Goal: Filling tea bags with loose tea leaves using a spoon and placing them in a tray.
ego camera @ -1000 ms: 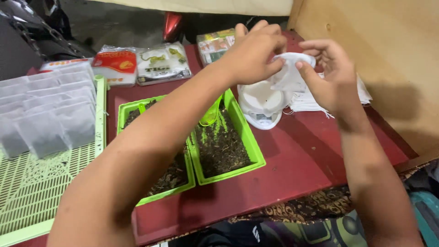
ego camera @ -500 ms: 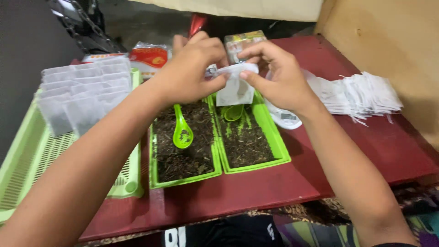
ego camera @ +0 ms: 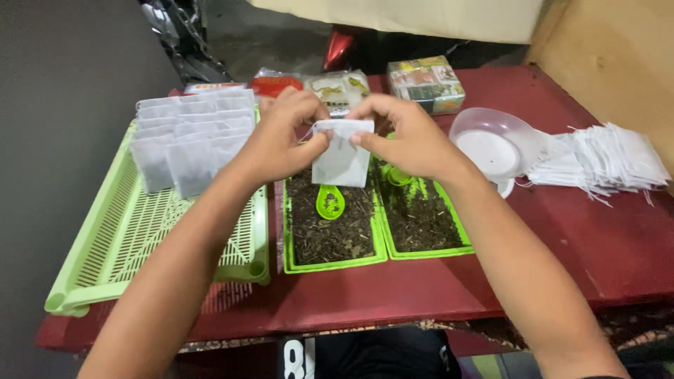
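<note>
White paper sachet, upright, mouth up, both hands pinching

basket left of two trays, scale right, packets behind

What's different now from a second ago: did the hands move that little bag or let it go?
Both hands, left hand and right hand, carried the white bag leftward, from above the scale to above the left green tray of dried leaves. The bag hung crumpled; now it hangs flat, pinched at its top corners. Nothing was let go. The spoon, the bag stack and the basket stayed put.
</note>
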